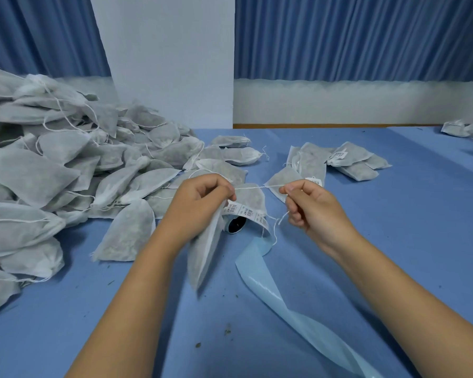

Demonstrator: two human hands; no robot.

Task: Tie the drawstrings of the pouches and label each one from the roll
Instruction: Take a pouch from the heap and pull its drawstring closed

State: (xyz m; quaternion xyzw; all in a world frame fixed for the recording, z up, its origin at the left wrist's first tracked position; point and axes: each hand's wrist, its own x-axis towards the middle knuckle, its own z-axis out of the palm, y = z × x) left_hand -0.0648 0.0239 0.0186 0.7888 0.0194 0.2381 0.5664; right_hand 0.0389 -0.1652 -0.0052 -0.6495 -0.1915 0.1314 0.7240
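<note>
My left hand (202, 200) grips the gathered neck of a grey-white fabric pouch (204, 249) that hangs down from it above the table. A white drawstring (257, 187) runs taut from that hand to my right hand (306, 205), which pinches the string between thumb and fingers; a loose end dangles below it. The label roll (243, 216) lies just behind the pouch, white printed labels on top, its dark core showing. A pale blue backing strip (268, 285) trails from the roll toward the near right edge.
A large heap of pouches (52, 165) fills the left side of the blue table (393, 241). A few labelled pouches (350, 159) lie at centre right, more at the far right (467, 129). Small crumbs dot the cloth. A white pillar and blue curtains stand behind.
</note>
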